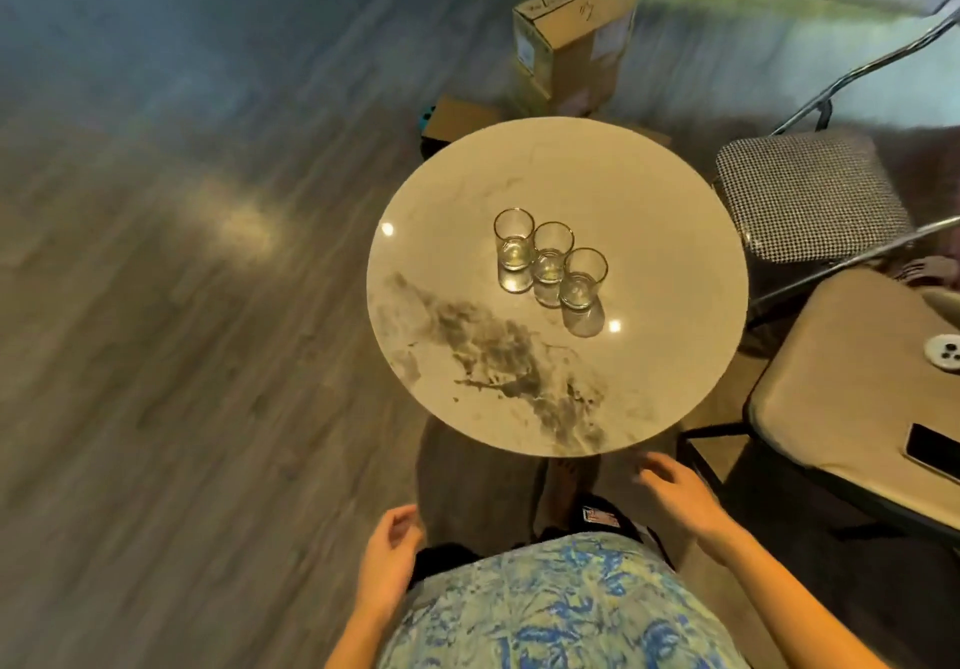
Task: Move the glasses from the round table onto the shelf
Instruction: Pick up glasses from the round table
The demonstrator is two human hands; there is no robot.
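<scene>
Three clear short glasses stand upright in a diagonal row near the middle of the round marble table (649,232): the left glass (514,240), the middle glass (552,253) and the right glass (584,279), each touching its neighbour. My left hand (389,549) hangs low beside my body, fingers loosely curled, holding nothing. My right hand (675,492) is just below the table's near edge, fingers spread, empty. No shelf is in view.
A houndstooth chair (810,195) stands right of the table. A tan cushioned seat (841,398) at the near right carries a phone (932,453) and a white round object (943,352). Cardboard boxes (571,45) sit on the wooden floor behind the table.
</scene>
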